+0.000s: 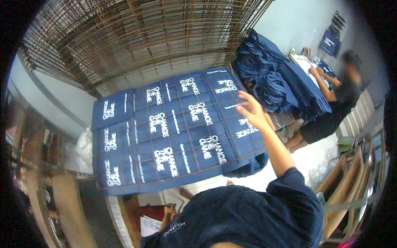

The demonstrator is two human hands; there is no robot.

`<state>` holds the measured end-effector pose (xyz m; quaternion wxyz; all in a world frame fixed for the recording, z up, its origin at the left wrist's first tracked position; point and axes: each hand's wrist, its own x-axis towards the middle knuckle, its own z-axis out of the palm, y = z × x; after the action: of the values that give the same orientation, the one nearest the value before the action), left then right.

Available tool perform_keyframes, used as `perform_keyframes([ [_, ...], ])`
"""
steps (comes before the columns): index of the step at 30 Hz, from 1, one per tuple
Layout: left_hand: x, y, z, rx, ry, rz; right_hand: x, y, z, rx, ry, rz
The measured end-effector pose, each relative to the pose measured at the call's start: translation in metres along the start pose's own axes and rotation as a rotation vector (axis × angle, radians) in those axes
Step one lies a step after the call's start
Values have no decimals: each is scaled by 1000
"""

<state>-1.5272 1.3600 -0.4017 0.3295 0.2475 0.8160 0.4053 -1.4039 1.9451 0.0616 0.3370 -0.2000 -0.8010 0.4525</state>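
Left hand (pixel 168 213) is on the near side of the navy cloth pieces (pixel 177 124), its grip unclear. The right hand (pixel 251 109), fingers spread and empty, is over the flat-laid pieces' right side. Wire racks (pixel 140 39) stand beyond them.

A co-worker in dark clothes (pixel 346 99) is at right, near a pale wall (pixel 285 20). Crumpled plastic (pixel 85 145) shows at left.

The right hand (pixel 254 115) extends over printed navy fabric panels (pixel 180 136).

Navy fabric panels (pixel 180 134) bear white lettering (pixel 164 161); wire racks (pixel 144 33) are brown.
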Motion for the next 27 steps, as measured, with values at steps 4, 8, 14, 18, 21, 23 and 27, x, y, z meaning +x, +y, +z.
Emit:
perform_keyframes([
  [4,-9,-8,56,-417,-19,-568,-66,34,-96,349,509,255],
  [8,5,50,126,241,-116,-417,-145,143,-172,395,888,426],
  [14,4,116,165,343,-91,-119,-204,219,-205,447,966,727],
  [18,-12,243,148,141,48,-277,-168,222,-195,437,832,631],
  [21,-27,218,146,78,177,-431,-139,218,-178,449,697,479],
  [23,-36,213,143,83,218,-515,-119,217,-176,384,638,449],
  [27,-67,185,157,73,343,-612,-75,230,-154,372,636,226],
])
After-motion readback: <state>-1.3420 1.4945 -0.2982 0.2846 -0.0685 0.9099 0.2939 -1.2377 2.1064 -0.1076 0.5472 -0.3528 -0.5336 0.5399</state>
